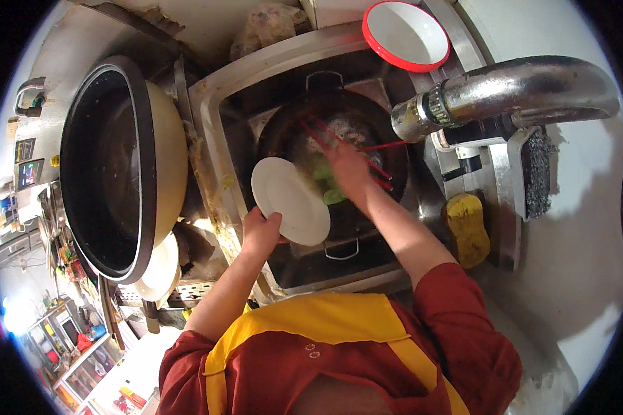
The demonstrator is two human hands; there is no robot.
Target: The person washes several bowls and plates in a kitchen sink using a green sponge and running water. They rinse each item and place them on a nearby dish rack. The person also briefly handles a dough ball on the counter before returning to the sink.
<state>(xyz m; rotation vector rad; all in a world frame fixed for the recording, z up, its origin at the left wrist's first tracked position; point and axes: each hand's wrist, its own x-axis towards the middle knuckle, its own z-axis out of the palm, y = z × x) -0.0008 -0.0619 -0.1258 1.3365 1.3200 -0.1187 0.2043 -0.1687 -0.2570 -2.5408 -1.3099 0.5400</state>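
Observation:
My left hand grips the rim of a white oval plate, tilted over the near left part of a dark two-handled pan inside the sink. Over the middle of the pan is my right hand, its fingers bent down. Red chopsticks lie under and around it, pointing several ways; whether the fingers hold any of them cannot be told. Foamy liquid shows beyond the fingers. A green cloth or sponge is beside my right hand, partly hidden by it and the plate.
A large dark-lined pot stands left of the sink. A thick metal faucet reaches in from the right. A red-rimmed white bowl sits at the back corner. A yellow sponge and a steel scourer lie at the right.

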